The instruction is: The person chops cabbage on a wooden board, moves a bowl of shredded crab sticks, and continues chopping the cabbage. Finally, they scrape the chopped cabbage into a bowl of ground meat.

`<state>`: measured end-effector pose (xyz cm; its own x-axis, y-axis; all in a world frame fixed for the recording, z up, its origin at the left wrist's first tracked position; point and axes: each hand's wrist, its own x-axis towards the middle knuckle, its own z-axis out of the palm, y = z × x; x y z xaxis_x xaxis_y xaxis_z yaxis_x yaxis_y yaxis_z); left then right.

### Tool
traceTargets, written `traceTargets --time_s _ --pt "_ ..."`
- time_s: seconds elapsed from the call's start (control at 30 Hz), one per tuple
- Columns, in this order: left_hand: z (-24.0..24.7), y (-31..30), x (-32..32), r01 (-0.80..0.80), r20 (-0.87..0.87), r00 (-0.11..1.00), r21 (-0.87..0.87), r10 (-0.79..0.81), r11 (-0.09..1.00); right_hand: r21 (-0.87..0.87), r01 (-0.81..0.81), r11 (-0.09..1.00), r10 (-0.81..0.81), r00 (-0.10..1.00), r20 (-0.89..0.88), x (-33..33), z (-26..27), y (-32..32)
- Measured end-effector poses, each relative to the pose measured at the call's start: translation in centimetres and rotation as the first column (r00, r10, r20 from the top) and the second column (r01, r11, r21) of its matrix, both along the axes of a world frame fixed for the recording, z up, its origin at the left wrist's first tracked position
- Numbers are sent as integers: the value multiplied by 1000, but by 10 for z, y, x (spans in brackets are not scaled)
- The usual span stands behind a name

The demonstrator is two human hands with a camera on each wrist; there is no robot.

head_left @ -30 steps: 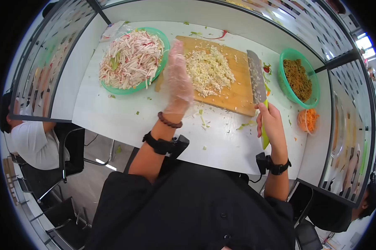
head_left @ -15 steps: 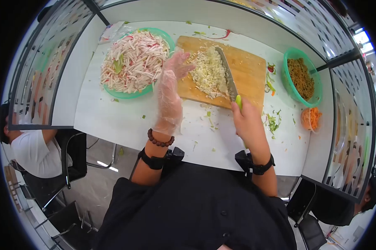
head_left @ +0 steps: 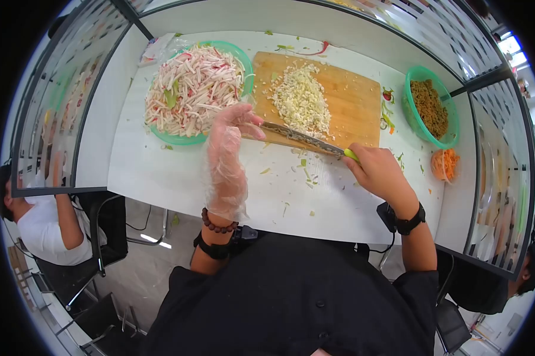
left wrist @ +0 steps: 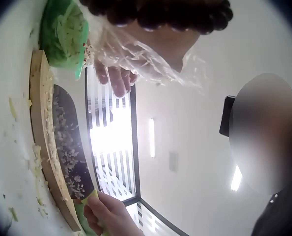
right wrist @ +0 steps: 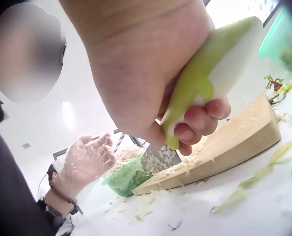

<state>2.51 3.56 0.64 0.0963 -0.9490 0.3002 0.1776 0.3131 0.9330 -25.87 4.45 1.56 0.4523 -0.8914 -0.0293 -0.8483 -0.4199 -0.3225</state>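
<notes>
My right hand (head_left: 381,172) grips the green-and-white handle of a kitchen knife (head_left: 303,138), fingers wrapped round it in the right wrist view. The blade lies along the near edge of the wooden cutting board (head_left: 353,89), pointing left. White bits cling to the blade (left wrist: 67,142) in the left wrist view. Finely chopped pale vegetable (head_left: 303,98) is heaped on the board beyond the knife. My left hand (head_left: 226,154), in a clear plastic glove, is held by the blade's tip with loosely bent fingers and nothing in its grasp.
Left of the board, a green bowl (head_left: 248,59) is piled with pink-and-white shredded vegetable (head_left: 196,89). A green bowl (head_left: 411,127) of brown crumbly food and a small tub of orange shreds (head_left: 445,165) stand right. Green scraps (head_left: 307,172) litter the white table; partitions surround it.
The knife has moved from the board's right side, across the chopped heap, to its near edge, turning to point left. My left hand has shifted left and toward me, its fingers bending.
</notes>
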Motion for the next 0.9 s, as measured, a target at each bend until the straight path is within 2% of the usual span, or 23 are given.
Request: traceTargets --time_s 0.1,0.23,0.27,0.37,0.4,0.43,0.5,0.57,0.63,0.67,0.77,0.8,0.9 --pt "-2 2 3 18 5 1000 25 -18 1000 4 10 1000 -9 996 -83 -1 -5 -13" --pt "3 3 2 19 -7 1000 84 -18 996 -44 116 992 -121 980 -161 -7 -6 -33" --pt "1 2 2 23 9 1000 81 -24 996 -44 124 991 -129 982 -138 -10 -4 -33" --pt "-4 1 2 29 60 998 83 -34 996 -17 143 990 -142 987 72 -21 -8 -26" --pt "-4 1 1 38 75 996 89 -44 995 144 173 974 -200 958 206 -24 -7 -22" --pt "-5 0 -1 48 91 994 94 -56 994 346 225 911 -350 864 361 -23 -9 -17" --pt "-10 -2 -5 82 147 984 122 -100 989 708 176 684 -665 548 507 -19 -13 -2" --pt "-15 -2 -12 107 245 960 130 -137 986 810 -27 586 -774 279 569 -9 -10 15" --pt "-13 -5 -19 177 454 872 53 -181 983 819 -206 536 -833 31 553 -2 -16 29" --pt "-11 -6 -23 218 552 811 19 -192 976 786 -287 547 -826 -37 562 1 -15 35" --pt "1 -1 -43 326 759 646 -182 -78 927 748 -318 583 -804 -89 588 10 -22 43" --pt "3 9 -49 309 863 505 -167 -13 937 761 -249 599 -798 -107 593 17 -22 45" --pt "3 19 -62 445 911 393 -309 127 841 743 -251 620 -784 -170 597 20 -25 50"
